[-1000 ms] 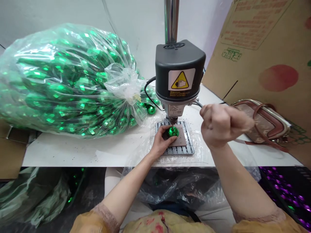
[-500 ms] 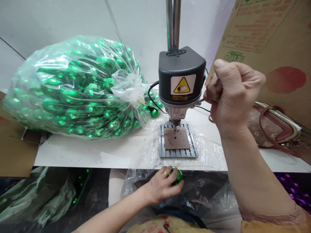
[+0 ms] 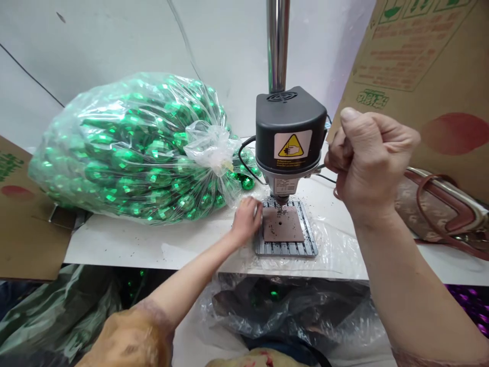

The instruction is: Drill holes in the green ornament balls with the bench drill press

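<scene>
Around the bench: a clear plastic bag stuffed with green faceted baubles lies on the white tabletop to my left, its knotted neck close to the machine. A few loose green baubles sit between the bag's neck and the drill. A printed cardboard box leans at the right; below it, a brown-trimmed handbag. A dark plastic sack hangs under the table edge, with something green glinting inside it.

Centre: a small bench drill press, black housing with a yellow warning label, on a chrome column. Below it, a ribbed metal base plate carrying a brown pad with a small hole; dark swarf is scattered about.

My left hand: resting at the left edge of the plate, just beside the pad, fingers curled loosely; whether it holds anything I cannot tell.

My right hand: a tight fist, raised at the right of the drill head, closed around the feed lever, which is almost wholly hidden.
</scene>
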The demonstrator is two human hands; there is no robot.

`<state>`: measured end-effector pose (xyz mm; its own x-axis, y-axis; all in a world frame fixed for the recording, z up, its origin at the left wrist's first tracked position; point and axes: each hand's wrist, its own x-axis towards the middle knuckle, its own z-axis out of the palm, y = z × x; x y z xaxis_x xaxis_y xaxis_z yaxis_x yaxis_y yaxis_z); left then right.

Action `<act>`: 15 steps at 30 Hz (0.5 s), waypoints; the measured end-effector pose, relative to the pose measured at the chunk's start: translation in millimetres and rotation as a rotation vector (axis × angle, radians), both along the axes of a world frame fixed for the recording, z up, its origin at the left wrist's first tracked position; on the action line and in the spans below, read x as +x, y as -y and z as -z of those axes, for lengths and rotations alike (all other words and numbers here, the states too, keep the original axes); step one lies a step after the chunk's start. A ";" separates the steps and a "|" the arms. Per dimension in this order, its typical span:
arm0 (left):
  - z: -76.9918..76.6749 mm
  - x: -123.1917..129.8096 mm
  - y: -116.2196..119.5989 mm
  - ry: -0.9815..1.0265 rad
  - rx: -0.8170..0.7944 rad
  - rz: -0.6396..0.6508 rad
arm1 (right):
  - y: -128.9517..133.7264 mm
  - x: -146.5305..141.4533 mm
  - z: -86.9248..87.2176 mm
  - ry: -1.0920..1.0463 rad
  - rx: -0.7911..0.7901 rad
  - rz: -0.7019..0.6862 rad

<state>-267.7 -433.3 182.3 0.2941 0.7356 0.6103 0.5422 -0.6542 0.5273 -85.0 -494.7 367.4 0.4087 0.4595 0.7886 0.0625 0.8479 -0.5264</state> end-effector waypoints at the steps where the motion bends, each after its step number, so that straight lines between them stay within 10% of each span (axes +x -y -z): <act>1: -4.4 4.7 -21.8 -0.008 -0.041 -0.104 | -0.4 0.2 0.4 -0.004 0.001 0.001; 7: -15.6 22.9 -103.4 -0.245 -0.225 -0.346 | -3.6 2.0 2.1 -0.010 0.012 -0.017; 15: -9.3 4.6 -80.5 0.065 -0.253 -0.212 | -2.5 2.3 1.1 0.011 0.002 0.004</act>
<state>-263.1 -352.7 191.5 0.0854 0.9068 0.4129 0.6122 -0.3747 0.6963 -82.7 -492.2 366.3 0.4021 0.4560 0.7940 0.0720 0.8487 -0.5239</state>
